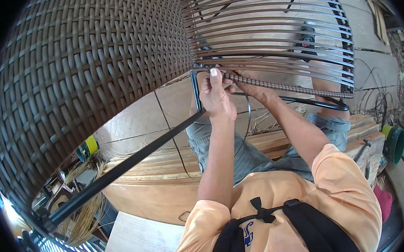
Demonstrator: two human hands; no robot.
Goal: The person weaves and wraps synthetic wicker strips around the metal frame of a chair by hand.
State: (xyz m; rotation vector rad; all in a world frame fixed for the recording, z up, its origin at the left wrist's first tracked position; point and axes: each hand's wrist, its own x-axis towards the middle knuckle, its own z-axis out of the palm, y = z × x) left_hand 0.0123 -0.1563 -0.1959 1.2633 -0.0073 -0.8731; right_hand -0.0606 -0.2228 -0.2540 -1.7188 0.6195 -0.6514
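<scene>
A chair of brown woven wicker on a black metal frame stands before me, its seat strung with parallel brown strands. My left hand is closed at the inner seat corner, thumb up, pinching a thin dark wicker strand that loops down over my lap. Just to its right, my right hand is curled under the strand-wrapped seat rail, its fingertips partly hidden. A bare black frame bar runs from that corner toward the lower left.
Stacked wooden boards lie around my legs. A green bucket and a hammer are at the right; a yellow-and-green bucket is at the left. Loose strands lie on the floor. A white board is at lower left.
</scene>
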